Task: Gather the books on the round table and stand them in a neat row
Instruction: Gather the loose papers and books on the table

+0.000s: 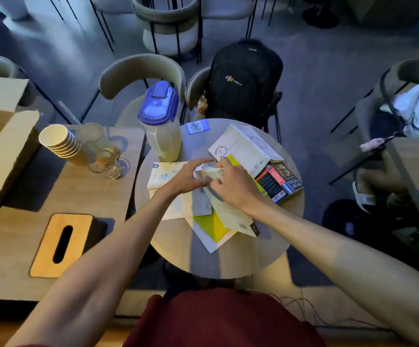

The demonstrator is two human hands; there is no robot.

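Two hands over the round surface (pixel 228 259): we grip one pale book (pixel 228 214), left hand (pixel 187 177) and right hand (pixel 236 187) fingers curled on it; other books (pixel 243 149) lie scattered around.

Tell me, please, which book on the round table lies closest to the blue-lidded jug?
The pale book left of the left hand, right before the jug; the others lie further right.

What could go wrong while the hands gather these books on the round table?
The pitcher stands on the table close to the left hand, which might knock it over. The dark books lie near the right rim and could slide off. The pale book in the right hand overlaps others and may drag them.
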